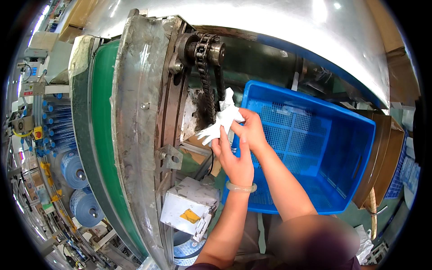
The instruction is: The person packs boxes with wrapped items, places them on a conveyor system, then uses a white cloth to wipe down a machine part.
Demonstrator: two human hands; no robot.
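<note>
Both hands hold a crumpled white glove [225, 118] between them, beside a machine's drive chain. It is thin and limp, with finger-like ends hanging to the lower left and a pointed end sticking up. My left hand [236, 163], with a pale bangle at the wrist, grips its lower side between thumb and fingers. My right hand [253, 130] pinches its right side, and some of those fingertips are hidden. The greasy chain [203, 67] runs down from a sprocket just beyond the glove. Behind my right hand stands a blue plastic crate [310, 130], with nothing seen inside.
A metal conveyor frame [144, 112] with a green belt [104, 112] runs along my left. Below my left arm sits a dirty white box [186, 204]. Cardboard [373, 162] leans right of the crate. A shiny metal surface [288, 22] spans the far side. Blue film rolls [74, 168] stand left.
</note>
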